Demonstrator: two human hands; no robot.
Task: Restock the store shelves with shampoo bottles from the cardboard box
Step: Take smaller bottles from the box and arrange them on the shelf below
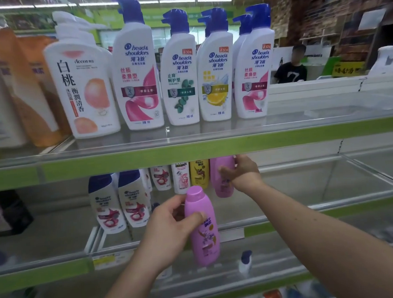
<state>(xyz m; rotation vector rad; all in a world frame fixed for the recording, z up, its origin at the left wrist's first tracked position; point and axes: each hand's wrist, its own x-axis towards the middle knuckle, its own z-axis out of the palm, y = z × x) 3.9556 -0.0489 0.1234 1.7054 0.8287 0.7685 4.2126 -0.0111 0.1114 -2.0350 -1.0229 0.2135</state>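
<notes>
We were at the placing step. Our right hand (245, 169) reached under the green front rail of the upper shelf (122, 160), with fingers and thumb curled round a pink-purple plastic shampoo bottle (222, 186). It held that bottle upright on the clear middle shelf (308, 188), just beside a yellow plastic bottle (199, 174) at the end of the row. We could not tell whether its base was fully down on the shelf.

Our left hand (170, 228) gripped a second purple shampoo bottle with a rounded cap (203, 236). The thumb lay across the front and the fingers wrapped behind. This bottle stood upright in front of the shelf edge, near the first bottle but apart from it. The cardboard box was out of view.

We judged the next move to be seating the first bottle and letting go of it. The second could then go under the upper rail into the bare stretch to the right, label facing out. It would need to go in low, without knocking its neighbour.
</notes>
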